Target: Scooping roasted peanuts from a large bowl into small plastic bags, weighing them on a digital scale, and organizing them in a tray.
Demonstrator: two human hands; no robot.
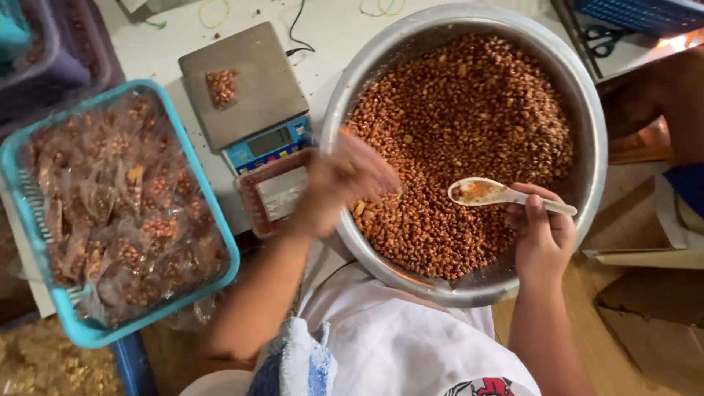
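Observation:
A large steel bowl [587, 95] full of reddish roasted peanuts [469, 125] sits in front of me. My right hand [543, 235] holds a white plastic spoon [488, 192] over the nuts near the bowl's front; a few peanuts lie in the spoon. My left hand [341, 183] is blurred at the bowl's left rim, above a small clear bag [275, 192] with a white label; whether it grips anything is unclear. A digital scale [246, 88] stands left of the bowl, with a small pile of peanuts [221, 86] on its plate.
A turquoise basket [220, 220] at the left holds several filled clear bags of peanuts. Purple crates [66, 59] stand at the far left, a blue basket [645, 13] at the top right. Cardboard boxes [645, 323] lie on the floor to the right. Cables run behind the scale.

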